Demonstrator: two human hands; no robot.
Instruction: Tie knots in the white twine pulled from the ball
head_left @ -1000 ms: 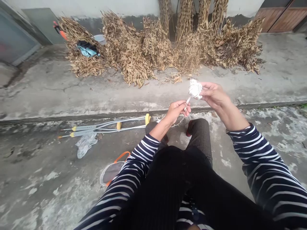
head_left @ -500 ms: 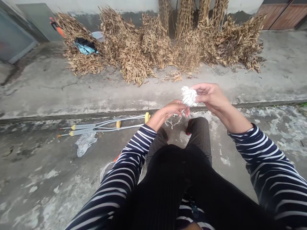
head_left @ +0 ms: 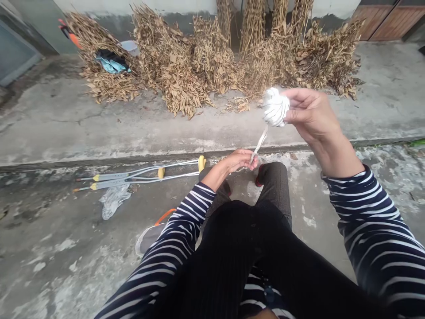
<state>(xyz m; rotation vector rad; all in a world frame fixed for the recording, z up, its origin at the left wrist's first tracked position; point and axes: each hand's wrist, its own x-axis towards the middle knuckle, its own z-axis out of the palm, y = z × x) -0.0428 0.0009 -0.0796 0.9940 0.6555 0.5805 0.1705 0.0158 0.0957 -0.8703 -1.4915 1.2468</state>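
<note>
Dried stalks (head_left: 186, 66) stand at the back; crutches (head_left: 111, 182) lie leftward. White ball (head_left: 276, 107) is held up, probably side-gripped to leave its windings free; strip (head_left: 260, 144) slants down from it, straight, presumably tensioned. Right hand (head_left: 314, 113): raised, thumb below fingers, closed on ball. Left hand (head_left: 239, 160): lower, pinching strip.

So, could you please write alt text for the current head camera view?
A person's right hand holds a wound white ball while the left hand grips a strip leading from it. Crutches lie at left; dried plants line the wall.
</note>
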